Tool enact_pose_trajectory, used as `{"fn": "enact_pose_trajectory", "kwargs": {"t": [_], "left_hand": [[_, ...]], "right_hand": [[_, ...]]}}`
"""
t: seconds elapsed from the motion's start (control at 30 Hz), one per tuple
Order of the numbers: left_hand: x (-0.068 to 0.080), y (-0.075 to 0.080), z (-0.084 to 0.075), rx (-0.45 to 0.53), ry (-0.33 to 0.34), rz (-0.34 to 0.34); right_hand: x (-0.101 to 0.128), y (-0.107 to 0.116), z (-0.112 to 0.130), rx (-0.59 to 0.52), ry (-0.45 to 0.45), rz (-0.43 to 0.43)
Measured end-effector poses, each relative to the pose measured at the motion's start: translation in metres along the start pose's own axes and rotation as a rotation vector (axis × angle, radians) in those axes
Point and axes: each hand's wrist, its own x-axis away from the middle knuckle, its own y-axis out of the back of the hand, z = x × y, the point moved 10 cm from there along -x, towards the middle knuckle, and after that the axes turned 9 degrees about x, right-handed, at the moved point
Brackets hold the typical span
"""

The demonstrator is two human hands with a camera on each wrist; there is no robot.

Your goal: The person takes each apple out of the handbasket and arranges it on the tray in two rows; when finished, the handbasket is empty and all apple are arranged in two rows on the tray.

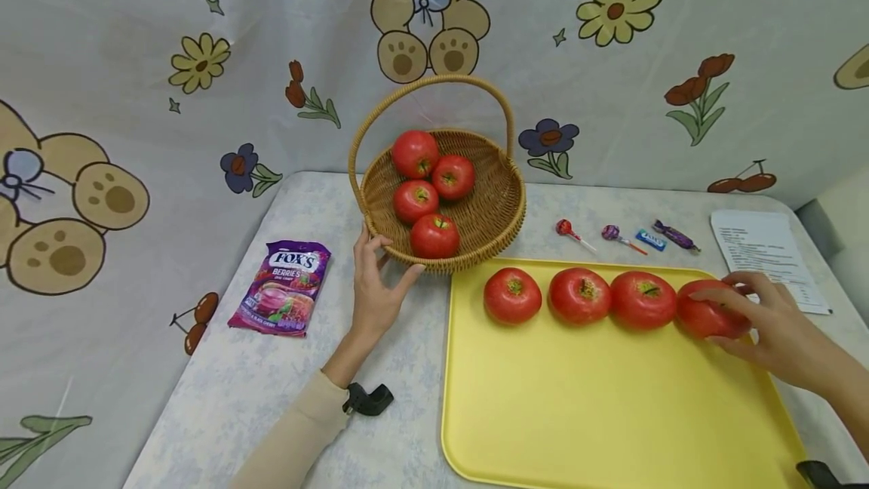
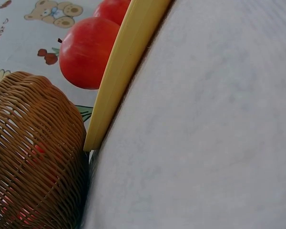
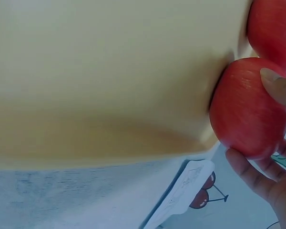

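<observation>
In the head view a wicker basket [image 1: 489,206] with a tall handle holds several red apples [image 1: 435,237]. My left hand [image 1: 377,289] grips the basket's lower left rim, its fingers at the edge and its thumb spread along the front. On the yellow tray [image 1: 584,406], several more apples stand in a row along the far rim. The rightmost apple [image 1: 709,310] is in my right hand [image 1: 774,327]. Thumb and fingers curl round that apple [image 3: 248,109] from both sides in the right wrist view, at the tray's corner. The left wrist view shows the basket's woven side [image 2: 33,143].
A purple candy bag [image 1: 284,289] lies left of the basket. Behind the tray are two lollipops [image 1: 565,228] [image 1: 611,232], a blue-wrapped sweet [image 1: 652,240] and a purple-wrapped sweet [image 1: 675,235]. A printed sheet [image 1: 763,247] lies at the back right. A patterned cloth [image 1: 271,21] hangs behind.
</observation>
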Motion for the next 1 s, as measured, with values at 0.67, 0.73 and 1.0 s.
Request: {"fn": "enact_pose_trajectory", "kwargs": {"t": [0.67, 0.73, 1.0], "left_hand": [[-0.001, 0.000, 0.008, -0.014, 0.004, 0.003], [-0.001, 0.000, 0.008, -0.017, 0.001, 0.001], [0.001, 0.000, 0.009, -0.018, 0.004, -0.004]], "right_hand": [[-0.013, 0.032, 0.009, -0.020, -0.059, -0.050], [-0.025, 0.043, 0.020, -0.035, -0.028, -0.071], [-0.090, 0.072, 0.081, -0.057, 0.086, -0.011]]}}
